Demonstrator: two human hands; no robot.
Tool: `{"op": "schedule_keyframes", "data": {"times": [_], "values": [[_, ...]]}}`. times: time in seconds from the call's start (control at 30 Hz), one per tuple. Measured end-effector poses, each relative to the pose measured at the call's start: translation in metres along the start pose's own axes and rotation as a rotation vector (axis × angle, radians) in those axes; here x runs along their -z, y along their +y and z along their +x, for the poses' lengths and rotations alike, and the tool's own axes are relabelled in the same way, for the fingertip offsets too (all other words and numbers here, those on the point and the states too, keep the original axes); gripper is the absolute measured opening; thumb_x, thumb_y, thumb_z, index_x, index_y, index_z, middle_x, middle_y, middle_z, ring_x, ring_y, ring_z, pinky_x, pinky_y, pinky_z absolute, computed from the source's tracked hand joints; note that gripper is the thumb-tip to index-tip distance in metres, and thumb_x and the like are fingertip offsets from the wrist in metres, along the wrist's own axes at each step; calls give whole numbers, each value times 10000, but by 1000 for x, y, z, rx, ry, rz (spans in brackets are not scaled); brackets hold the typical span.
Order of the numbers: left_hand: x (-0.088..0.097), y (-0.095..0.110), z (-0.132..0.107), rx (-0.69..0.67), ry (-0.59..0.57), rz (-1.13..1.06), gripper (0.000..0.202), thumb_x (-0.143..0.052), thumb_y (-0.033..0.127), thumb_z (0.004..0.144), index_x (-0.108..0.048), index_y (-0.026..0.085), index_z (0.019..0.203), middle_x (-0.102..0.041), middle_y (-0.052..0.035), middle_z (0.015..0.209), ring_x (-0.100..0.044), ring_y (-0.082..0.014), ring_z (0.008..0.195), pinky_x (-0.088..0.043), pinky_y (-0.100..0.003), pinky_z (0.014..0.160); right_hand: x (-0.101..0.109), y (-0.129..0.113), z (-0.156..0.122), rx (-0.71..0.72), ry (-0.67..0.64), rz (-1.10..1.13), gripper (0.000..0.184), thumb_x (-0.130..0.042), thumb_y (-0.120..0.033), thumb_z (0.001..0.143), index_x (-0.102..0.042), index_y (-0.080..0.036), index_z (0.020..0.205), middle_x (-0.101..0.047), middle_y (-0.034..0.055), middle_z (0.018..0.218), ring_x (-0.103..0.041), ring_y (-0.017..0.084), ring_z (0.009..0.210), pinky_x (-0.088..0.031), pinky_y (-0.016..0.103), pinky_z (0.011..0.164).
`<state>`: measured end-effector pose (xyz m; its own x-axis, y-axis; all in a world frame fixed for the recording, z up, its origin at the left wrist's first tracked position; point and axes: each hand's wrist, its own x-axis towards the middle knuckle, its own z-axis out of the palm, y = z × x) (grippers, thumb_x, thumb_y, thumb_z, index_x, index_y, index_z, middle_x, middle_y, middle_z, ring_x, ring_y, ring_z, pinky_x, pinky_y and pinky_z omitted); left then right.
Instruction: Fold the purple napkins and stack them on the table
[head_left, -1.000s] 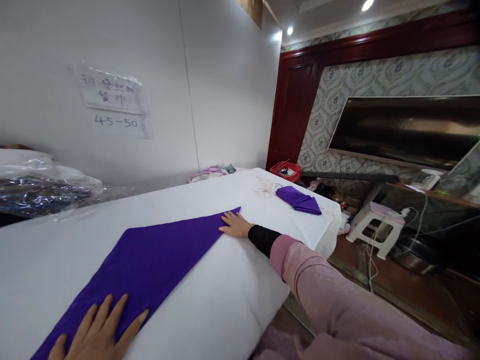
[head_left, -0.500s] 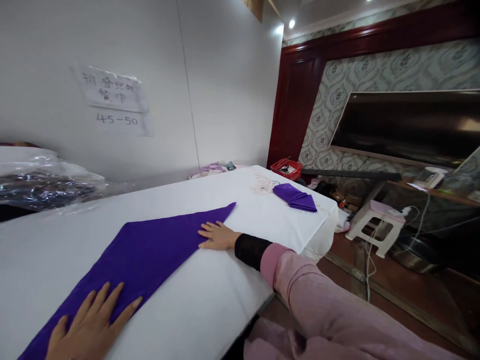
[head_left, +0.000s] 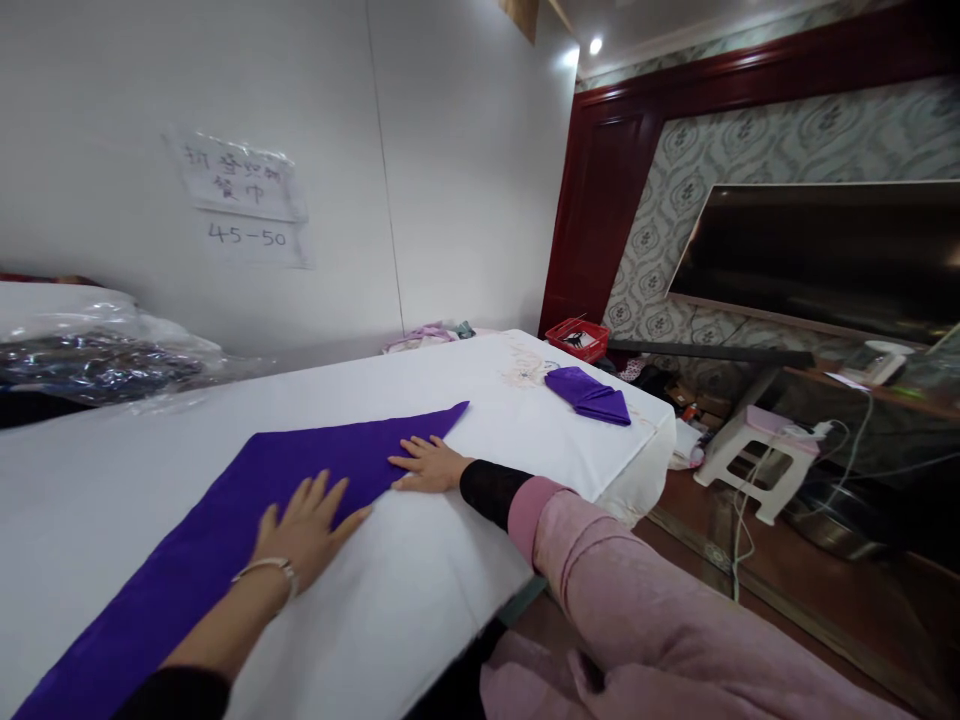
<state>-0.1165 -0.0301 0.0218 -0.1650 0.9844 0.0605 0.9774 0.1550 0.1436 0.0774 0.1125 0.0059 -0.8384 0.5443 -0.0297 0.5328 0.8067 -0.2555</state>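
Note:
A purple cloth napkin [head_left: 202,520], folded to a long shape with a pointed right end, lies flat on the white-covered table [head_left: 360,620]. My left hand [head_left: 304,530], with a bracelet at the wrist, rests over the napkin's near edge, fingers spread. Near the pointed end my right hand [head_left: 431,465] lies flat with its fingers apart, fingertips on the cloth and palm over the white cover. Neither hand grips anything. The napkin's near left end runs out of view at the bottom.
A second folded purple napkin [head_left: 589,395] lies at the table's far right. Behind it stands a red basket [head_left: 577,340]. Plastic-wrapped goods [head_left: 105,355] are at the left. A white stool [head_left: 757,455] with cables stands beyond the table's right edge.
My left hand has slid up and to the right along the napkin's near edge, towards my right hand. My right hand stays by the pointed end. The view has shifted slightly.

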Motion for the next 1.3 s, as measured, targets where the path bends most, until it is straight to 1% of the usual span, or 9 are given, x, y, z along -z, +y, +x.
{"op": "schedule_keyframes", "data": {"times": [0.07, 0.13, 0.23, 0.4, 0.57, 0.77, 0.9, 1.03, 1.3], "values": [[-3, 40, 13, -79, -56, 75, 781, -273, 611, 775, -323, 163, 1413, -183, -88, 1523, -129, -272, 1407, -134, -536, 1090, 0, -1, 0, -10, -5, -16, 750, -263, -710, 850, -250, -258, 1448, -130, 116, 1531, -79, 297, 1401, -82, 548, 1093], [-9, 67, 21, -128, -91, 128, 808, -253, 606, 797, -238, 115, 1438, -136, -89, 1530, -87, -264, 1413, -99, -537, 1104, 0, -1, 0, -10, -1, -45, 722, -285, -671, 872, -243, -241, 1450, -136, 129, 1528, -88, 299, 1400, -93, 548, 1091], [-20, 82, 27, -113, -122, 172, 836, -239, 612, 806, -201, 69, 1440, -123, -100, 1529, -70, -268, 1414, -78, -543, 1109, 0, -2, -1, 9, 19, -89, 685, -327, -618, 892, -254, -220, 1444, -164, 146, 1519, -118, 304, 1395, -118, 548, 1086], [-31, 76, 25, -32, -146, 159, 904, -202, 653, 796, -113, 30, 1444, -124, -112, 1527, -82, -268, 1413, -98, -527, 1113, 0, -2, -1, 12, 31, -68, 688, -309, -639, 885, -265, -239, 1442, -164, 129, 1522, -114, 295, 1397, -108, 543, 1089], [-32, 68, 13, 4, -182, 121, 918, -212, 690, 777, -190, 55, 1440, -128, -122, 1527, -55, -284, 1414, -95, -541, 1110, -1, 1, 0, -4, 19, -26, 730, -275, -697, 854, -260, -268, 1444, -137, 94, 1533, -91, 287, 1402, -75, 536, 1096], [-29, 61, -13, 33, -170, 106, 905, -194, 699, 790, -217, 67, 1437, -141, -124, 1525, -72, -297, 1411, -76, -571, 1105, -1, 0, -5, -24, -4, -16, 745, -254, -705, 853, -252, -259, 1450, -124, 98, 1533, -76, 277, 1405, -67, 505, 1101], [-27, 55, -32, 48, -169, 62, 892, -178, 705, 799, -204, 89, 1443, -138, -115, 1528, -81, -289, 1412, -79, -582, 1100, -1, -1, -8, -40, -22, -46, 710, -255, -665, 877, -249, -249, 1452, -113, 99, 1535, -60, 264, 1407, -56, 484, 1104], [-24, 46, -48, 73, -164, 8, 869, -194, 712, 799, -212, 133, 1448, -142, -112, 1530, -81, -292, 1411, -55, -579, 1102, -3, 0, -9, -22, -26, -80, 704, -230, -661, 882, -242, -250, 1454, -123, 103, 1534, -73, 266, 1406, -81, 485, 1102], [-19, 32, -79, 126, -172, -38, 915, -170, 751, 774, -187, 139, 1456, -131, -102, 1536, -48, -303, 1412, -11, -574, 1115, -14, 7, -9, -41, -7, -175, 689, -211, -652, 881, -258, -264, 1449, -166, 75, 1530, -122, 255, 1401, -142, 477, 1104]]}}
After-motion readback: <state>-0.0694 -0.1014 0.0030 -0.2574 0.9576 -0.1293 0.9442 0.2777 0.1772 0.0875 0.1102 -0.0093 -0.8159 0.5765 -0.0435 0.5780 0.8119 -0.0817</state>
